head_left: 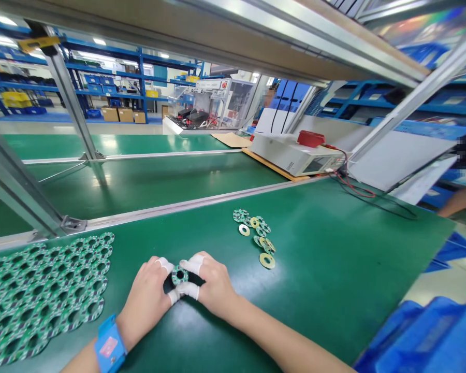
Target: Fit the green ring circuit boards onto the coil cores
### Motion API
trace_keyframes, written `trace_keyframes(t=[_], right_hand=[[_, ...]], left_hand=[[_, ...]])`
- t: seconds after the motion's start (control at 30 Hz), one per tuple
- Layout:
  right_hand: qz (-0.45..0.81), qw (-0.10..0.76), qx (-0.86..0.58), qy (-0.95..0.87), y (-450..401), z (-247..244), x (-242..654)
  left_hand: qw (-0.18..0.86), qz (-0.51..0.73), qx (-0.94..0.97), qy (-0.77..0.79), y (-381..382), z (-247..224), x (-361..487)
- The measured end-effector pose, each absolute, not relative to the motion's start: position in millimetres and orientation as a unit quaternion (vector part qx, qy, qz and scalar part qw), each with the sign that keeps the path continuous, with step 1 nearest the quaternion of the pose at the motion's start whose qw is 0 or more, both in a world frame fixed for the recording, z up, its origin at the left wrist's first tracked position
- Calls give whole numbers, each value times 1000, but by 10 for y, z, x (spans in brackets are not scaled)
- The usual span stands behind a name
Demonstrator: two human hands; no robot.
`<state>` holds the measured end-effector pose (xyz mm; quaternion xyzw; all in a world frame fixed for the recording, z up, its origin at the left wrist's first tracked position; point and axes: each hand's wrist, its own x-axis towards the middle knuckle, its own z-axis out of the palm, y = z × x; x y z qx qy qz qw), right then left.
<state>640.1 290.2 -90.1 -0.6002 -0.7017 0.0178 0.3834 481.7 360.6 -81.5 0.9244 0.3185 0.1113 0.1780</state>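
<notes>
Near the front of the green table, my left hand (151, 282) and my right hand (213, 282) meet around one small ring-shaped circuit board (179, 275). White covers sit on the thumbs and index fingers, which pinch the ring from both sides. A blue band (110, 346) is round my left wrist. Left of my left hand lies a large sheet of joined ring boards (54, 287). Beyond my right hand is a loose pile of green ring boards (261, 228), with several yellowish rings (267, 260) among and beside them.
A metal rail (178, 204) runs behind the work area, with an upright post (23, 191) at left. A grey instrument (283, 155) carrying a red object (311, 138) stands at the back right, cables beside it. Blue bins (423, 336) are at lower right. Another person's arm (460, 199) shows at right.
</notes>
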Motion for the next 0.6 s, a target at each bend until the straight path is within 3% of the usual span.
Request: trace_keyframes(t=[0.27, 0.6], right_hand=[[41, 358, -628, -690, 2873, -872, 6393], [198, 356, -575, -709, 2928, -663, 6443]], left_hand=[[182, 123, 924, 312, 3619, -826, 4813], [191, 131, 919, 319, 3600, -823, 4815]])
